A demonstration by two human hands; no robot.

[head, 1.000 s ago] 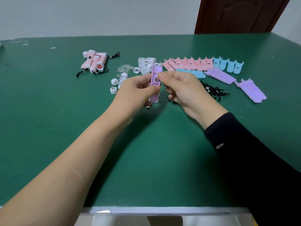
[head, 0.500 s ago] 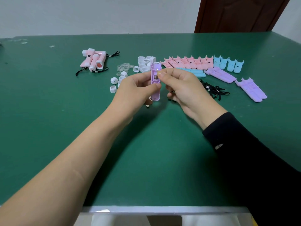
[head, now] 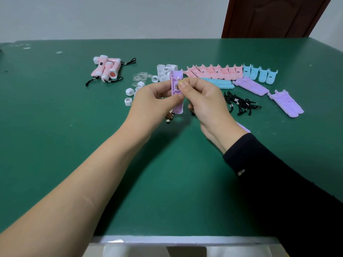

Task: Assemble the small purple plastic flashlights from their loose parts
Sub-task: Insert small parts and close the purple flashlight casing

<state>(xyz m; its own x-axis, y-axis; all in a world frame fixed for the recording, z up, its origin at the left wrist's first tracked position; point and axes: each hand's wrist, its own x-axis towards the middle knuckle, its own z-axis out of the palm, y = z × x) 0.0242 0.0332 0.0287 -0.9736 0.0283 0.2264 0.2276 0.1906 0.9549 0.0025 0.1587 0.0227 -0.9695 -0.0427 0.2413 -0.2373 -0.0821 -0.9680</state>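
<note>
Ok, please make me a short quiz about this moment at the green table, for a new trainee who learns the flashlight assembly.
1. True or false: the left hand and the right hand both touch the purple shell.
2. Where do the finished pink flashlights lie? A) beyond the hands, to the left B) beyond the hands, to the right C) in the right hand
3. What colour are the loose square rings near the left hand?
Key: 1 true; 2 A; 3 white.

Nothing legible anywhere here: no lettering, label, brand, number or sign reads on the parts or the bench [head: 55, 145].
</note>
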